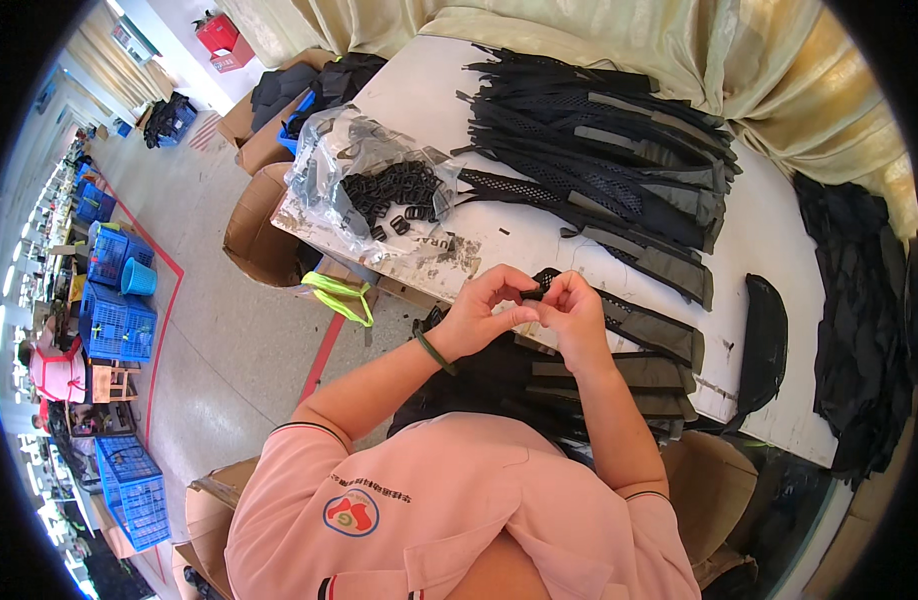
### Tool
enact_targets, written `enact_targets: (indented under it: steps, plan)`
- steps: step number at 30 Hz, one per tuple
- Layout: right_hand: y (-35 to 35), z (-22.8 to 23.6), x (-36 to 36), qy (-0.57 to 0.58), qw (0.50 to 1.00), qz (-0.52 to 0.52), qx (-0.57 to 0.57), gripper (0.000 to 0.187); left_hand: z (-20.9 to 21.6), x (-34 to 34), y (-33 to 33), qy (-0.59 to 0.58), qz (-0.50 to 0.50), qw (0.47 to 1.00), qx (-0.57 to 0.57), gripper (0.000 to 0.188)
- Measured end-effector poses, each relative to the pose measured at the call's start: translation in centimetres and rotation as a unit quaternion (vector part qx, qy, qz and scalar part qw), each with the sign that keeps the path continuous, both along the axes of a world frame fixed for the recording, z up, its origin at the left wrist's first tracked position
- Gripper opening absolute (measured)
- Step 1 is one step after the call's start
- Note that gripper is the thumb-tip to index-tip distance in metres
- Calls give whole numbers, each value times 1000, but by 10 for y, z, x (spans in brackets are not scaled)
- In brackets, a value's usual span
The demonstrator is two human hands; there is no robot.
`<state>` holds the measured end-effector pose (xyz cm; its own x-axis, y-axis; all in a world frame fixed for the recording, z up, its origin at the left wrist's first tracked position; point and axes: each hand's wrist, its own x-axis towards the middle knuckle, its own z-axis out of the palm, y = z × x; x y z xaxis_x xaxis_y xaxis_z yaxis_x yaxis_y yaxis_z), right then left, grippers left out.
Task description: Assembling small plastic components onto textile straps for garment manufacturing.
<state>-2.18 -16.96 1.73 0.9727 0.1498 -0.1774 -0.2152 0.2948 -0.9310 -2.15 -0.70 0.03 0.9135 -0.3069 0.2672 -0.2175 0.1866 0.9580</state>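
In front of me, at the table's near edge, my left hand [484, 312] and my right hand [576, 312] meet with fingers pinched together. Between their fingertips is the end of a black mesh strap [547, 277]. A small dark piece shows at the left fingertips; whether it is a buckle I cannot tell. From behind my right hand a grey-and-black strap panel [649, 330] runs off to the right. Just beyond my left hand lies a clear plastic bag [324, 150] spilling black plastic buckles [394, 190] onto the white table [419, 75].
Black-and-grey straps [599, 150] lie in a wide pile at the back. A black pouch [762, 345] and a heap of black fabric [859, 330] are on the right. Cardboard boxes [254, 215] stand by the table's left end. Blue crates [119, 325] line the floor farther left.
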Motion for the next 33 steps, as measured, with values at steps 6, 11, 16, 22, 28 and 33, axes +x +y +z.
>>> enact_targets:
  steps: [6, 11, 16, 22, 28, 33]
  plan:
    - [1, 1, -8, -117, 983, 16, -143, 26, -9, -1, 4, -6, -28, 1000, -6, 36]
    - [-1, 3, -6, -56, 994, 32, -90, 28, -7, -5, 5, -2, -49, 999, -17, 31]
    - [-5, 4, 1, -2, 996, 64, -59, 30, -7, -5, 9, 134, -66, 985, -80, 16]
    - [-6, 3, 2, 36, 994, 94, -45, 33, -12, -8, 7, 107, -23, 993, -40, 13]
    - [-2, -8, 1, 0, 992, 77, -96, 33, -16, -9, 6, 97, -7, 994, -41, 12]
    - [-5, 3, -3, 6, 996, 75, -47, 33, -7, -10, 7, 109, -27, 992, -62, 13]
